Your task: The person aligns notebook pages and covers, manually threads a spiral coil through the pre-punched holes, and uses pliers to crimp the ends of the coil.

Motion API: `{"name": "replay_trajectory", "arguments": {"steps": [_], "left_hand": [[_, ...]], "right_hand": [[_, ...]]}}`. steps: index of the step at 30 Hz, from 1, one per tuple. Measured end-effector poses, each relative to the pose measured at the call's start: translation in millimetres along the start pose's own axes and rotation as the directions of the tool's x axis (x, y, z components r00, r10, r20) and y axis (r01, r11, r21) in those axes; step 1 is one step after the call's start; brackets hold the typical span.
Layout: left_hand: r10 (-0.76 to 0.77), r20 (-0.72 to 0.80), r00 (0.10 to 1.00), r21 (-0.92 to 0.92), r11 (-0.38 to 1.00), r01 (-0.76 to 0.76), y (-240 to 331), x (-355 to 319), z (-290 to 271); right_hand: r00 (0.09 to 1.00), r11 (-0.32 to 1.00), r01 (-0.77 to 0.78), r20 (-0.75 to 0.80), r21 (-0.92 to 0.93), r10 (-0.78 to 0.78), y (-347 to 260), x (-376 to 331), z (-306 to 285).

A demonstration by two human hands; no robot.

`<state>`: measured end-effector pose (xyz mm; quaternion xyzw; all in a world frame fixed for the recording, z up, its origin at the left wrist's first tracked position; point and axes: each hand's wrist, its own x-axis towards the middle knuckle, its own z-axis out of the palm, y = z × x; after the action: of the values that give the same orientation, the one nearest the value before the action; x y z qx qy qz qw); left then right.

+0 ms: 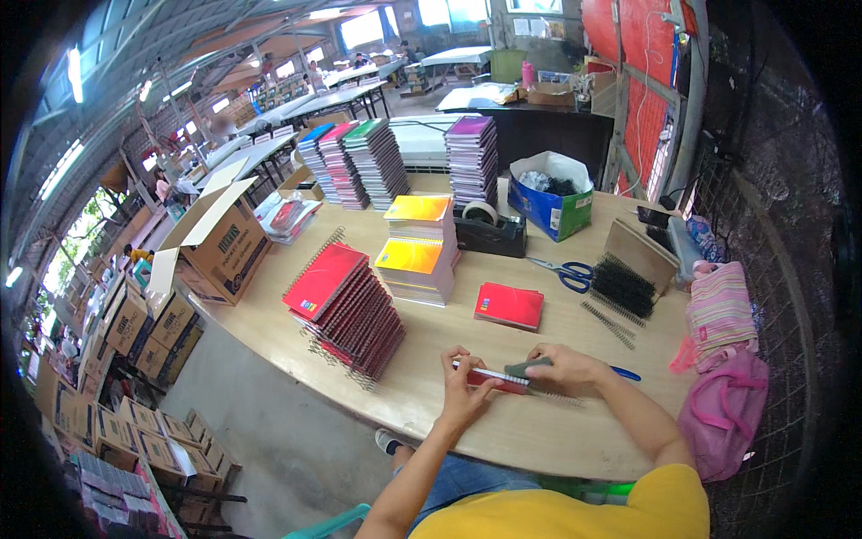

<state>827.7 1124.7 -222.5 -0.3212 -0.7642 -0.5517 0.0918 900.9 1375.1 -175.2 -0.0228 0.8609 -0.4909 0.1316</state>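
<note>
Near the table's front edge, my left hand (469, 386) is closed around a red notebook (507, 385), tilted with its punched spine edge up. My right hand (564, 366) grips a small dark green block (526, 367) against the right end of that edge; what kind of tool it is I cannot make out. A thin wire coil (558, 396) sticks out past the notebook beneath my right hand. A short pile of red booklets (509, 307) lies just beyond. To the left rises a tall stack of red spiral notebooks (350, 301), coils showing at its sides.
Dark wire coils (622, 287) and blue-handled scissors (575, 275) lie right. Behind stand yellow notebooks (417, 256), a tape dispenser (494, 235), a blue-green bag (550, 202) and purple notebooks (471, 162). An open carton (220, 247) borders the left; a pink bag (723, 413) the right.
</note>
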Motion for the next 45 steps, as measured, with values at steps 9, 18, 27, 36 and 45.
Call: {"name": "replay_trajectory", "arguments": {"steps": [9,18,27,36,45], "left_hand": [[-0.024,0.016,1.0,-0.043,0.999,0.025,1.7,1.8,-0.2],[-0.058,0.037,0.998,-0.118,0.991,0.062,4.6,1.6,6.7],[-0.137,0.08,0.987,-0.196,0.969,0.151,6.0,-3.6,8.7],[-0.229,0.266,0.936,-0.644,0.681,0.35,-36.2,-3.8,-8.6],[-0.232,0.41,0.882,-0.655,0.598,0.462,-34.2,5.4,-7.7]], "right_hand": [[0.99,0.925,0.123,0.019,0.359,-0.139,-9.4,4.1,-4.5],[0.998,0.971,0.062,0.012,0.229,-0.066,-14.9,12.1,6.5],[0.989,0.649,-0.052,0.128,0.759,-0.071,-20.9,6.7,16.9],[0.994,0.975,0.1,0.012,0.2,-0.105,-16.2,9.5,18.7],[0.997,0.969,-0.079,0.023,0.233,0.076,-23.5,10.8,20.0]]}}
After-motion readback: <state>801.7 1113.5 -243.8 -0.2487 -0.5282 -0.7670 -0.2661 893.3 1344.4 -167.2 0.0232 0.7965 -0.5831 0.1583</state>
